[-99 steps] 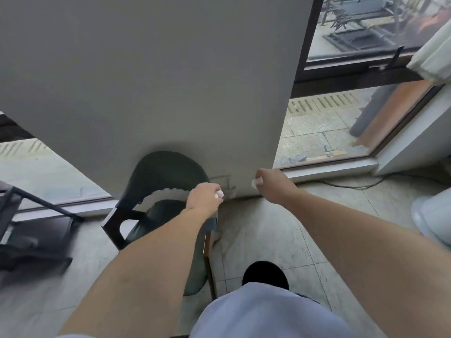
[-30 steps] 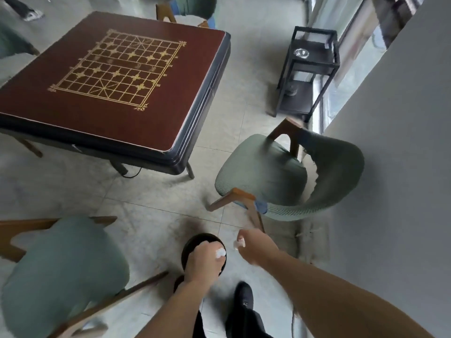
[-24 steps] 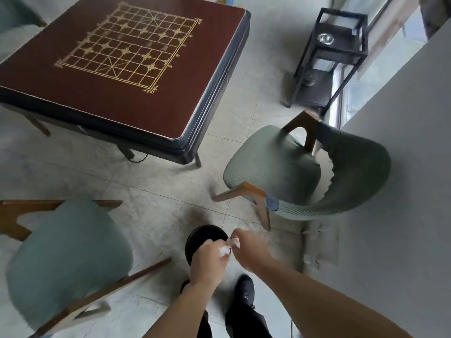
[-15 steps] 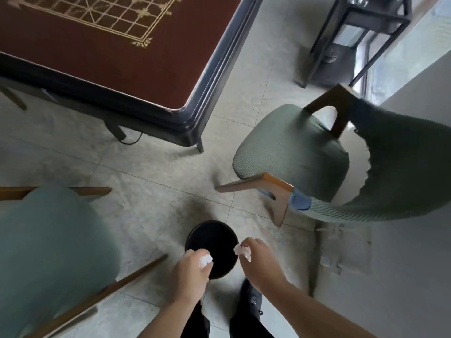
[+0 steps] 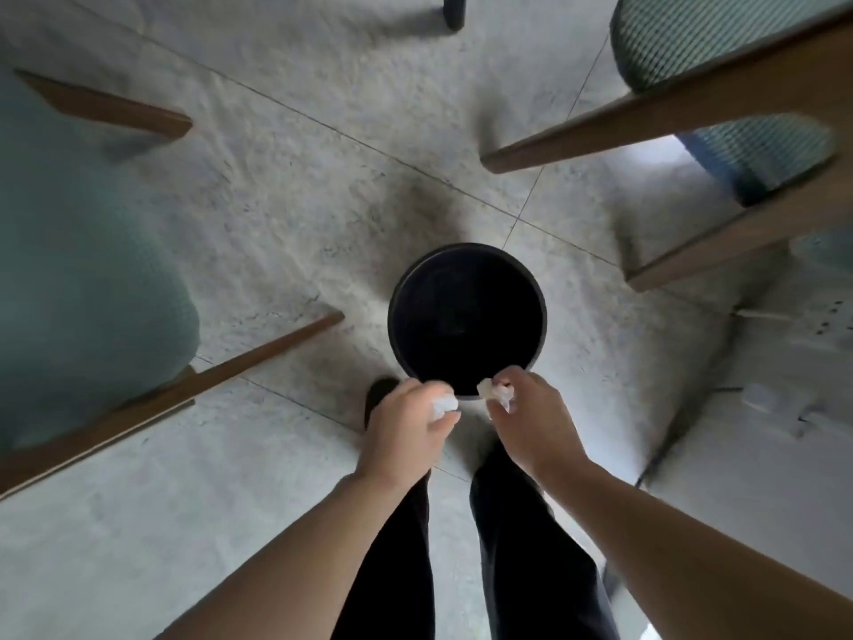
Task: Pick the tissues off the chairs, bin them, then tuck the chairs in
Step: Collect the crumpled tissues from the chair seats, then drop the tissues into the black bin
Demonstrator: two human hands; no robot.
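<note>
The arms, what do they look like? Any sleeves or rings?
Both arms are bare from the frame's edge down, no sleeves showing. The left hand and right hand show no gloves, watch, bracelet or ring. Below them are dark trousers.

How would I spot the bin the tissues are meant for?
Look at the pale tiled floor between the two green-cushioned chairs. Just ahead of the person's hands, left hand and right hand, each shut on a white tissue, stands the bin. It is the only round, black, open-topped thing there.
</note>
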